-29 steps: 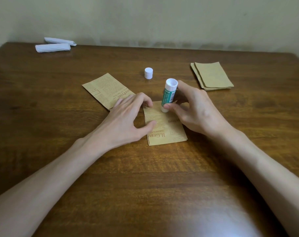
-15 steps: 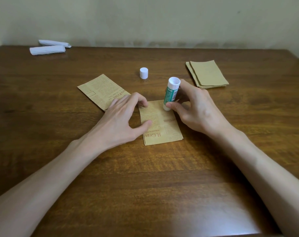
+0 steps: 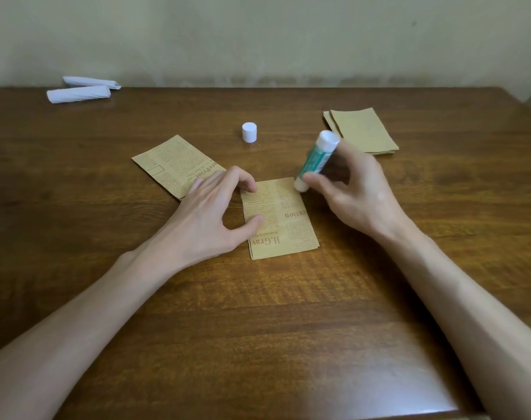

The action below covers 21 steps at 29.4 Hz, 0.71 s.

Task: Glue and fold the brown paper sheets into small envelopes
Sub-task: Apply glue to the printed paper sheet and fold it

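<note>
A folded brown paper sheet (image 3: 284, 225) with newspaper print lies in the middle of the wooden table (image 3: 258, 328). My left hand (image 3: 211, 218) presses its left edge down with fingertips and thumb. My right hand (image 3: 353, 194) grips a green and white glue stick (image 3: 315, 160), tilted, its tip touching the sheet's far right corner. A second printed brown piece (image 3: 174, 163) lies to the left, partly under my left hand. The white glue cap (image 3: 249, 132) stands beyond the sheet.
A stack of plain brown sheets (image 3: 364, 131) lies at the far right. Two white rolled papers (image 3: 82, 90) lie at the far left corner by the wall. The table's near edge shows at the bottom right.
The glue stick has slid right along the sheet's far edge to the right corner and now tilts more. My left hand keeps holding the sheet.
</note>
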Each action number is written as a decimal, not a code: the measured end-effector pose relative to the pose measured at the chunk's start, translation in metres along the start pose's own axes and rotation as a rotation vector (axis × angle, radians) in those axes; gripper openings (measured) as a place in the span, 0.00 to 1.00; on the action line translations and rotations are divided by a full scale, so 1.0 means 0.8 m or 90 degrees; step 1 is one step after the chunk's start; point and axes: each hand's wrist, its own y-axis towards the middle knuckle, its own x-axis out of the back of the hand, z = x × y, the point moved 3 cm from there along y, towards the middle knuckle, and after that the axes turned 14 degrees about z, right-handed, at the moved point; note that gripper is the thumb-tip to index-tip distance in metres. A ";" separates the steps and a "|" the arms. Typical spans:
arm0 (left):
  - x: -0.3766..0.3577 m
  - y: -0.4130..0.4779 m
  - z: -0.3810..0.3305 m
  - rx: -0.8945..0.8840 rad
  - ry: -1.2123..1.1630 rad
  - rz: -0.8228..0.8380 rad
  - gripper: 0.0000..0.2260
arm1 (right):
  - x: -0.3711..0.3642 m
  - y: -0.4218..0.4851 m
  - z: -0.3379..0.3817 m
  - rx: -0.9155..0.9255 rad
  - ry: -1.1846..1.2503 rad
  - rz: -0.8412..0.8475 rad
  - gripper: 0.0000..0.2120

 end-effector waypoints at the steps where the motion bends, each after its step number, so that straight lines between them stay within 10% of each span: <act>1: 0.000 0.000 0.000 -0.002 -0.001 -0.001 0.19 | 0.006 -0.003 0.000 0.000 0.071 -0.038 0.19; 21: -0.001 0.002 0.001 -0.015 0.010 -0.013 0.19 | -0.041 0.011 0.031 0.169 0.003 0.065 0.13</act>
